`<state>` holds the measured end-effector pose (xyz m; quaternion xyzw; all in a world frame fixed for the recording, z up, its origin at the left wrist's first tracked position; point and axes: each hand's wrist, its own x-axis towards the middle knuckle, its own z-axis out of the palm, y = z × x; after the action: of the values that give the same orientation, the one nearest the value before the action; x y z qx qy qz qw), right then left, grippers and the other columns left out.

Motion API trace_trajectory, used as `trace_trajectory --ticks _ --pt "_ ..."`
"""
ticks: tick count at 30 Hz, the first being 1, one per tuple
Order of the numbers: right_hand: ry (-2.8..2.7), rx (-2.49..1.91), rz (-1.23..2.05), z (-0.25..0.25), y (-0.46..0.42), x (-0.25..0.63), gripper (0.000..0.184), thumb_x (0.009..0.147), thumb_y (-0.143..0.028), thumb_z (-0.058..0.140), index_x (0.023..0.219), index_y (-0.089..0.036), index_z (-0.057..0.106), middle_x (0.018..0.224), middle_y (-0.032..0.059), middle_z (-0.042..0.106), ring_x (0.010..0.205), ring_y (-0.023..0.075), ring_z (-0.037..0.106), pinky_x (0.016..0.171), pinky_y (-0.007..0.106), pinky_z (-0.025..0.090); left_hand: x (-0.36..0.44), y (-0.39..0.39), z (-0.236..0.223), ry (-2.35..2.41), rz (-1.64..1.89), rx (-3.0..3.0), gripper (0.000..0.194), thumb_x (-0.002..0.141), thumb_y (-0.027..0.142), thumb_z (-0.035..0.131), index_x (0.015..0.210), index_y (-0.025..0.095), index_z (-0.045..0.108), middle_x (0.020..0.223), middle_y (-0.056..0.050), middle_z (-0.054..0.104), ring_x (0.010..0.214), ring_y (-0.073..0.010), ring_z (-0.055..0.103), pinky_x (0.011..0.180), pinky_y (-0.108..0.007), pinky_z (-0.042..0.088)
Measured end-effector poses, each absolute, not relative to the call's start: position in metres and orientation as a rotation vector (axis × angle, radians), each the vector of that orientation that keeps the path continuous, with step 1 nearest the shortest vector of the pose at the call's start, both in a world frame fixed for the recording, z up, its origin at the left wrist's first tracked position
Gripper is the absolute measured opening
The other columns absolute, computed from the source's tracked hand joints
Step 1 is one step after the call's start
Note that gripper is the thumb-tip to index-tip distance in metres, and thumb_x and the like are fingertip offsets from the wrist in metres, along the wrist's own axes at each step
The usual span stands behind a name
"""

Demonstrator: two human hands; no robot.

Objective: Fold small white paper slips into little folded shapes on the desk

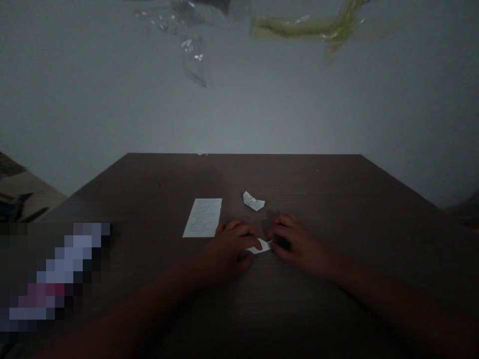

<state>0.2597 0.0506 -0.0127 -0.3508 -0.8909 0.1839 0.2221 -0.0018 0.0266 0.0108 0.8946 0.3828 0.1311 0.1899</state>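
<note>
Both hands rest low on a dark wood-grain table, with a small folded strip of white paper between them. My left hand presses its fingertips on the strip's left part, and my right hand holds its right end. Dark shadow hides part of the strip. Just beyond the hands lies a small folded piece of white paper. To the left of it, near my left hand's fingers, a flat rectangular sheet of printed white paper lies on the table.
A pale grey wall rises behind the table's far edge. Clear plastic film and yellow-green plastic hang at the top of the view. A pixelated patch covers the lower left.
</note>
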Motion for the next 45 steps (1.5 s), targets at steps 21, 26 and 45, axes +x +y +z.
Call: trace_trajectory --ticks 21,26,45 --pt "-2.459 -0.938 0.552 -0.014 0.052 0.26 0.019 0.097 -0.025 0.076 0.114 -0.019 0.071 0.114 0.0105 0.066 0.115 0.0297 0.06 0.099 0.046 0.051 -0.006 0.029 0.01 1.066 0.44 2.504 0.052 0.09 0.006 0.069 0.138 0.026 0.062 0.136 -0.006 0.062 0.129 -0.0284 0.057 0.112 -0.046 0.05" --pt "-2.419 -0.949 0.613 -0.015 0.053 0.26 0.013 0.092 -0.02 0.079 0.102 -0.021 0.07 0.108 0.0071 0.066 0.11 0.0275 0.061 0.096 0.044 0.05 -0.006 0.027 0.011 1.025 0.45 2.566 0.048 0.09 0.005 0.067 0.134 0.026 0.064 0.133 -0.006 0.062 0.126 -0.0289 0.057 0.11 -0.046 0.049" --pt "-2.475 -0.869 0.504 -0.019 0.05 0.253 0.008 0.099 -0.012 0.068 0.097 -0.019 0.071 0.096 0.0042 0.069 0.094 0.0212 0.063 0.096 0.042 0.048 0.004 0.025 0.01 1.042 0.237 2.758 0.04 0.096 0.004 0.061 0.131 0.021 0.07 0.13 -0.007 0.073 0.122 -0.0285 0.067 0.109 -0.048 0.048"
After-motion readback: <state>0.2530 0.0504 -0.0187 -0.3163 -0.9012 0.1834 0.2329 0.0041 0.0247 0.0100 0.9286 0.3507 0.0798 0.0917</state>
